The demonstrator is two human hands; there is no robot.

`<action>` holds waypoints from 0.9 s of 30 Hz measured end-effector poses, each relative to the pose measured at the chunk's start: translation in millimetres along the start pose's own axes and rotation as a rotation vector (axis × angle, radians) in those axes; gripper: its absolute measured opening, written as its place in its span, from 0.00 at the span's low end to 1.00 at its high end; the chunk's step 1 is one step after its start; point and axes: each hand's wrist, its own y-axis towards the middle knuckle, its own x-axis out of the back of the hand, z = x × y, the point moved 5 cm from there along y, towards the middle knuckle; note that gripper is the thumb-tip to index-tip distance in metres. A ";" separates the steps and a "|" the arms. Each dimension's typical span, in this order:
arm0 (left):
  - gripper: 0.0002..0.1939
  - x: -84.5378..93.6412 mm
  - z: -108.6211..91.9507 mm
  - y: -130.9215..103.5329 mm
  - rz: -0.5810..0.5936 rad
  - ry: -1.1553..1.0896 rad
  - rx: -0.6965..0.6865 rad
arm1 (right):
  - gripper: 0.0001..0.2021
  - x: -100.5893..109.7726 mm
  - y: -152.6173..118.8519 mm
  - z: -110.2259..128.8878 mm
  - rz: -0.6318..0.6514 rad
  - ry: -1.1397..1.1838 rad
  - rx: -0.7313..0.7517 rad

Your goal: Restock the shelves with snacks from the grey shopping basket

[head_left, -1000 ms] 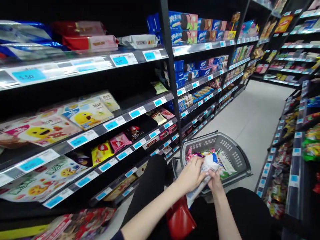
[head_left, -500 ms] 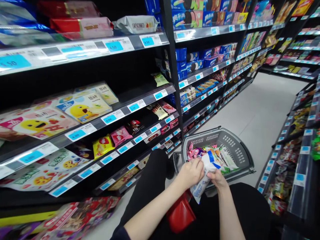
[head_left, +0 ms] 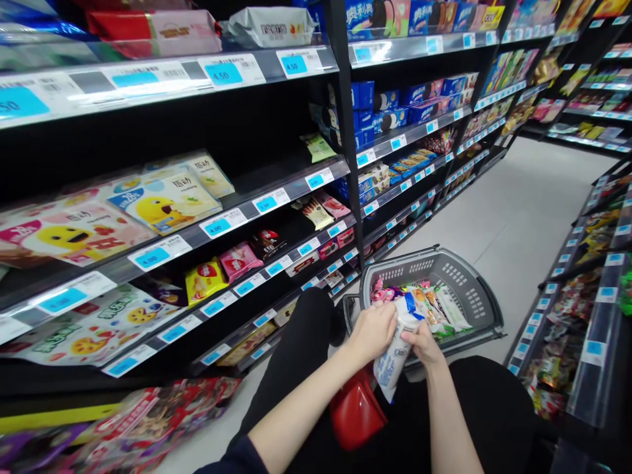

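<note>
A white and blue snack packet (head_left: 394,362) is held tilted over my lap, at the near side of the grey shopping basket (head_left: 476,289). My left hand (head_left: 374,329) is closed on its left side, fingers curled over the upper part. My right hand (head_left: 424,342) pinches the packet's right edge with the thumb on top. Inside the basket lie several colourful snack packets (head_left: 434,306), partly covered by the hands. Below my left wrist, a glossy red object (head_left: 356,411) rests by my lap; its kind is not clear.
Shelves on the left carry flat biscuit packs (head_left: 165,201), a yellow packet (head_left: 205,282) and blue cookie boxes (head_left: 385,122). At lower left is a large red snack bag (head_left: 162,421). Another shelf row with price tags (head_left: 594,352) lines the right. Grey floor (head_left: 513,191) runs between them.
Both hands and the packet have shifted slightly left, and the packet has turned to show more of its printed face. The view has tipped down a little.
</note>
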 end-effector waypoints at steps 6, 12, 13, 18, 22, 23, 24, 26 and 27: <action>0.08 15.2 -0.6 10.5 0.133 0.093 -0.146 | 0.37 -0.5 -0.6 4.2 0.037 -0.143 0.008; 0.08 9.8 8.7 9.1 0.318 -0.045 -0.220 | 0.38 -5.2 -0.3 0.5 0.142 -0.401 0.003; 0.08 7.5 10.9 7.4 0.317 -0.093 -0.218 | 0.37 -8.1 0.1 2.0 0.148 -0.439 0.032; 0.08 -3.1 28.3 -2.4 0.203 -0.237 -0.078 | 0.33 -23.0 -3.2 26.5 -0.178 -0.779 0.413; 0.08 -3.6 36.9 -6.6 0.064 -0.299 -0.028 | 0.06 -42.1 -11.0 34.2 -0.286 -1.095 0.708; 0.08 -3.1 38.3 -6.8 0.035 -0.313 -0.025 | 0.06 -45.6 -11.8 33.2 -0.286 -1.157 0.754; 0.09 -2.7 39.8 -6.8 0.012 -0.322 -0.020 | 0.06 -47.9 -12.2 32.1 -0.297 -1.209 0.789; 0.10 -2.5 42.7 -6.4 -0.020 -0.331 -0.005 | 0.07 -49.7 -11.9 31.0 -0.348 -1.283 0.823; 0.11 -2.7 43.8 -6.2 -0.029 -0.328 -0.001 | 0.07 -49.4 -11.4 31.4 -0.382 -1.301 0.821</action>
